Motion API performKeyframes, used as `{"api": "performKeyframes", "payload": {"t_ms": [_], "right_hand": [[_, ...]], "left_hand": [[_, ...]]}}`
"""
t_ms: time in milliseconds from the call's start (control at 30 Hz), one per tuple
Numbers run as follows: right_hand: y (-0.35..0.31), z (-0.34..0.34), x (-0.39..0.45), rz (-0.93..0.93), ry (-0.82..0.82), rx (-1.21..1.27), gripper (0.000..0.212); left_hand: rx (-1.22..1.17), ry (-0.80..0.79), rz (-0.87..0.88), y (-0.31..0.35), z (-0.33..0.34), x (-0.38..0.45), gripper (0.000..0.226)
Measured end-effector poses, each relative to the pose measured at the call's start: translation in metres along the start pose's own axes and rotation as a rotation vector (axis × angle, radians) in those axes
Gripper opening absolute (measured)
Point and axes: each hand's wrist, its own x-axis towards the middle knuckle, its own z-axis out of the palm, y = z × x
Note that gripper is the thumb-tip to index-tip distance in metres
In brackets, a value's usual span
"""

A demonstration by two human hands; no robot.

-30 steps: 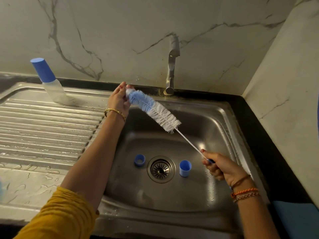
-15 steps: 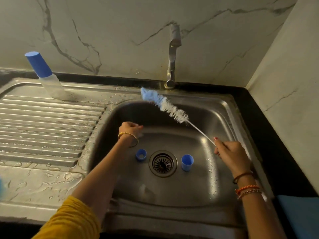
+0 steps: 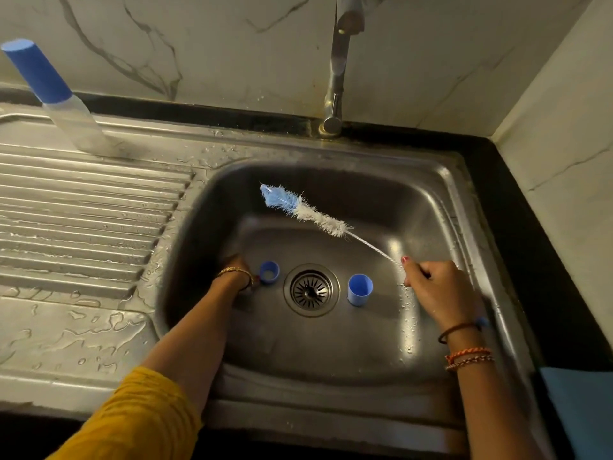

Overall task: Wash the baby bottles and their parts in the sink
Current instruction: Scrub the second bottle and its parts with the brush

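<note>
My right hand [image 3: 438, 290] grips the wire handle of a bottle brush [image 3: 300, 207], whose blue and white bristles hang above the back of the steel sink [image 3: 331, 360]. Low in the basin, my left hand [image 3: 232, 265] sits just left of a small blue ring [image 3: 269, 272]; its fingers are in shadow and I cannot see how they lie. A blue cap [image 3: 360, 289] stands right of the drain [image 3: 311, 289]. A clear baby bottle [image 3: 74, 127] with a blue cover stands on the drainboard at the back left.
The tap [image 3: 336, 78] rises behind the basin, with no water running. The ribbed drainboard [image 3: 83, 210] on the left is wet. Marble walls close the back and right. A blue cloth [image 3: 583, 410] lies at the lower right on the dark counter.
My left hand let go of the brush tip and dropped into the basin beside the blue ring. My right hand lowered the brush deeper over the sink.
</note>
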Motion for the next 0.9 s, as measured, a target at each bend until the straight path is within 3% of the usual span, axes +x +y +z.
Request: {"api": "performKeyframes", "payload": {"t_ms": [200, 367, 433, 533, 667, 767, 900], "right_hand": [[0.000, 0.000, 0.000, 0.011, 0.014, 0.029, 0.046], [-0.004, -0.006, -0.002, -0.008, 0.097, 0.073, 0.054], [-0.005, -0.009, -0.003, -0.009, 0.184, 0.030, 0.053], [-0.001, -0.015, -0.003, -0.039, 0.203, 0.019, 0.051], [-0.002, -0.016, -0.003, -0.042, 0.210, 0.044, 0.052], [0.004, -0.018, 0.002, -0.048, 0.210, 0.076, 0.052], [0.009, -0.015, 0.009, -0.057, 0.185, 0.061, 0.054]], "left_hand": [[-0.091, 0.146, 0.015, 0.012, -0.009, -0.005, 0.048], [-0.149, 0.300, 0.229, 0.045, -0.021, -0.013, 0.044], [-0.167, 0.255, 0.358, 0.072, -0.017, -0.022, 0.040], [-0.108, 0.025, 0.522, 0.114, 0.003, -0.043, 0.049], [0.002, -0.182, 0.487, 0.133, 0.034, -0.053, 0.071], [0.047, -0.196, 0.498, 0.140, 0.054, -0.057, 0.080], [-0.015, -0.122, 0.555, 0.143, 0.075, -0.059, 0.069]]}}
